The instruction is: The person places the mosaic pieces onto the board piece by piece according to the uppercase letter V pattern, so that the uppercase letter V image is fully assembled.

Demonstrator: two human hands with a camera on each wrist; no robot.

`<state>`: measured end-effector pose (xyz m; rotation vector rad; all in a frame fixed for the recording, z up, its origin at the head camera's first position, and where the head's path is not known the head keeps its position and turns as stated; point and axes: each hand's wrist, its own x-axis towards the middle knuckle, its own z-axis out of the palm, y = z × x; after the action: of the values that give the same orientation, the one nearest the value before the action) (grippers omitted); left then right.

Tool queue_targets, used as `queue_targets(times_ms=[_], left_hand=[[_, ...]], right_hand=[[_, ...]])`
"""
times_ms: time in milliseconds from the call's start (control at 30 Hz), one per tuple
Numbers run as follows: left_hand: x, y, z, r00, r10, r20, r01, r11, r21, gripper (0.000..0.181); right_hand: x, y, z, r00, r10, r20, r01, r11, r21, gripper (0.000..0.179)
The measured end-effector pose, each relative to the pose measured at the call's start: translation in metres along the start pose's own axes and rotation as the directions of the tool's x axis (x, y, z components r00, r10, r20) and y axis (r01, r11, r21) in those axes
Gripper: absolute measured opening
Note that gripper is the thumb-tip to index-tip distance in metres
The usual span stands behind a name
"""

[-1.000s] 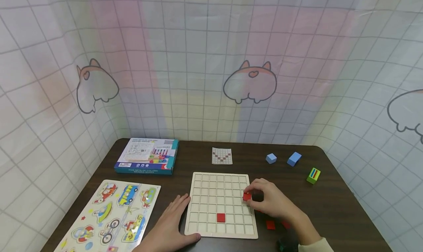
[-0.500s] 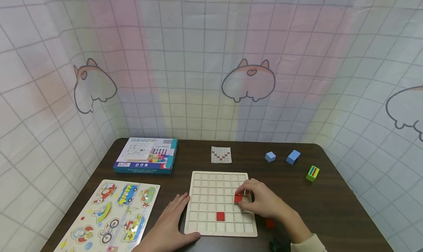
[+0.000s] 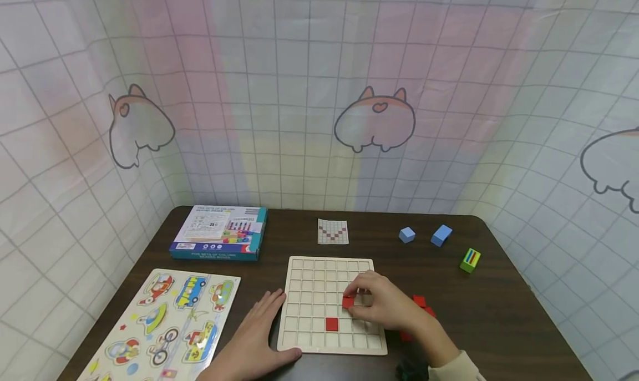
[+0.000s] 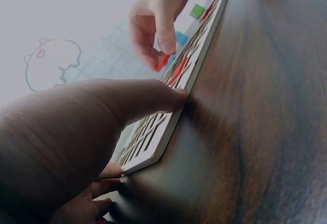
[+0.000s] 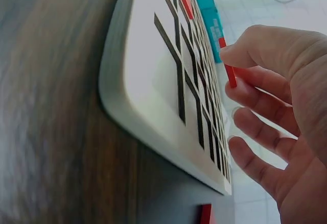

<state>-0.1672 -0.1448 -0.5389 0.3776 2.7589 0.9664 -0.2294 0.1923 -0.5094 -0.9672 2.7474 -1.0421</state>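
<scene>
A pale wooden grid board (image 3: 319, 281) lies on the dark table. One red square tile (image 3: 331, 324) sits in a cell of its second row from the near edge. My right hand (image 3: 381, 306) pinches another red tile (image 3: 348, 302) between thumb and index finger, over the right-middle part of the grid. In the right wrist view that tile (image 5: 228, 63) is held on edge, apart from the board. My left hand (image 3: 254, 334) rests at the board's near-left corner, thumb (image 4: 171, 97) on the near edge and spread fingers against the left side.
Loose red tiles (image 3: 419, 301) lie right of the board, partly hidden by my forearm. Behind the board is a small pattern card (image 3: 333, 232). A boxed set (image 3: 219, 234) and a picture puzzle (image 3: 165, 314) occupy the left. Blue blocks (image 3: 441, 235) and a green block (image 3: 470, 260) stand at right.
My right hand has carried the pinched red tile leftward, from the board's right edge to over its inner cells. The left hand stays put.
</scene>
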Motion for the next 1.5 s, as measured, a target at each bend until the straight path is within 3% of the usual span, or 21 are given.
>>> queue_targets(times_ms=[400, 633, 867, 1500], left_hand=[[-0.001, 0.001, -0.001, 1.000, -0.004, -0.010, 0.004, 1.000, 0.006, 0.124], [-0.001, 0.000, 0.000, 1.000, 0.013, -0.023, -0.013, 1.000, 0.012, 0.123], [-0.001, -0.001, 0.000, 1.000, 0.012, -0.021, -0.012, 1.000, 0.012, 0.123], [-0.003, 0.002, -0.002, 1.000, 0.006, -0.017, -0.006, 1.000, 0.010, 0.124]], right_hand=[[0.017, -0.014, 0.017, 0.995, -0.091, 0.031, 0.091, 0.996, -0.016, 0.020], [0.022, -0.021, 0.028, 0.997, -0.056, 0.056, 0.057, 0.998, -0.011, 0.022], [0.027, -0.026, 0.035, 0.994, -0.097, 0.055, 0.099, 0.995, -0.023, 0.022], [0.036, -0.032, 0.043, 0.996, -0.071, 0.061, 0.074, 0.997, -0.038, 0.014]])
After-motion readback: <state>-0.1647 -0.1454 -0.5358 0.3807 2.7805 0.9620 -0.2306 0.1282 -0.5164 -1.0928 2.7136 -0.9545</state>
